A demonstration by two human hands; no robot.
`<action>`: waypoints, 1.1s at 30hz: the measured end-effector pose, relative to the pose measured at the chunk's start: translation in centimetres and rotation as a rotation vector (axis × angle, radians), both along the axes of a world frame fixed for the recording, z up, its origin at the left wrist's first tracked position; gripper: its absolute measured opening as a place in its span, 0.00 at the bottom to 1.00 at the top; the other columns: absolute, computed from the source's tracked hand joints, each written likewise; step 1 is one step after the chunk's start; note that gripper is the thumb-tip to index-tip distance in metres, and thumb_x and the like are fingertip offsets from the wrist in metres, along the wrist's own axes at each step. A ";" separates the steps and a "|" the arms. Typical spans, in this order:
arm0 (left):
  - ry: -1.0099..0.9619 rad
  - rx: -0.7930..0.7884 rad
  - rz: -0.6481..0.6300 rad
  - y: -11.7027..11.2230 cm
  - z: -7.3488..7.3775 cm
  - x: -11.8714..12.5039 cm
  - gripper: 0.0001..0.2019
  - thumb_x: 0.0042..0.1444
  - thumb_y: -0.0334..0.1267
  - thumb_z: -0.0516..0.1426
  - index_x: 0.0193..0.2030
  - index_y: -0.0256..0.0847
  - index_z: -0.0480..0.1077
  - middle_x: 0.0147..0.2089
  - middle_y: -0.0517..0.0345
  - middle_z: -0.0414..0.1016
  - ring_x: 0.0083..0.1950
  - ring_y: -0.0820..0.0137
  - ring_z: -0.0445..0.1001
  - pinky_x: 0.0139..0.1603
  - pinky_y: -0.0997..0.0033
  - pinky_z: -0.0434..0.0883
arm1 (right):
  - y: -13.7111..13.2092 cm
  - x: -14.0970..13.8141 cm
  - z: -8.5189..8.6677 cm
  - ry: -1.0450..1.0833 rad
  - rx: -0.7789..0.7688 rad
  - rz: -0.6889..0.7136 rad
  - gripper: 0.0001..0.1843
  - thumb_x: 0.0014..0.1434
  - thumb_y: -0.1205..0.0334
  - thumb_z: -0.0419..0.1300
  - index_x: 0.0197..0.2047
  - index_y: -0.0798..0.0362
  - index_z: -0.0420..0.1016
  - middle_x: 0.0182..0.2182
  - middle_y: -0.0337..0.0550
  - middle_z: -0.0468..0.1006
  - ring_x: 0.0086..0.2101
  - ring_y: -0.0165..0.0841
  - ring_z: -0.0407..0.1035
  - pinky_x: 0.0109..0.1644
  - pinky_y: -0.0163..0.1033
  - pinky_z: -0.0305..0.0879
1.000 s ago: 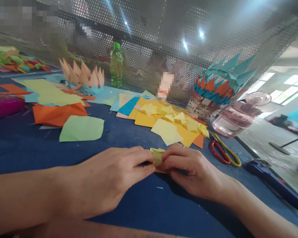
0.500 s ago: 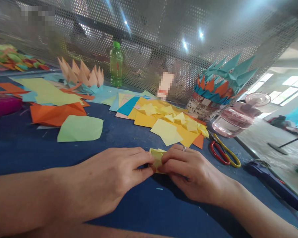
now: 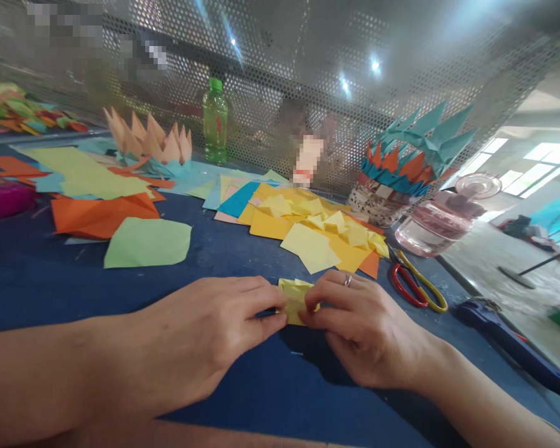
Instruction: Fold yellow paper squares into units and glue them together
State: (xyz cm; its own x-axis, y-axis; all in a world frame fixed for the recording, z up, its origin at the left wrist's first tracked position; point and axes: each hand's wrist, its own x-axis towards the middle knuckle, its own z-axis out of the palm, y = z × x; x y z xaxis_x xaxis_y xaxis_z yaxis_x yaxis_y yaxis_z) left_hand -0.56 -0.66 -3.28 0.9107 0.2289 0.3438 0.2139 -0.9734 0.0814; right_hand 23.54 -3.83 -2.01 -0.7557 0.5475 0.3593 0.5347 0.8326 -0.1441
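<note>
As the right hand point(image 3: 368, 330) draws back a little, more of the small folded piece of yellow paper point(image 3: 296, 300) shows than half a second ago. The piece sits between the hands, low over the blue tabletop point(image 3: 74, 286), with its edges showing past the fingers. The left hand point(image 3: 200, 342) pinches one side of it, and the right hand, a ring on one finger, pinches the other. Both hands stay curled closely on the paper, neither one open. Just beyond lie loose yellow paper squares point(image 3: 308, 242), and red-and-yellow-handled scissors point(image 3: 415, 286) rest near the right hand. Farther off stand a peach folded paper crown point(image 3: 149, 140), a teal-and-orange folded paper crown point(image 3: 410, 162) and, between them, a green plastic bottle point(image 3: 214, 121).
</note>
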 end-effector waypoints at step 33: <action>-0.026 -0.046 0.023 0.1 0.6 -0.6 0.21 0.56 0.20 0.47 0.50 0.37 0.74 0.50 0.48 0.76 0.48 0.63 0.74 0.48 0.67 0.74 | 1.2 0.9 -0.8 0.195 -0.112 -0.380 0.09 0.62 0.72 0.53 0.39 0.54 0.73 0.38 0.45 0.73 0.39 0.35 0.68 0.44 0.43 0.66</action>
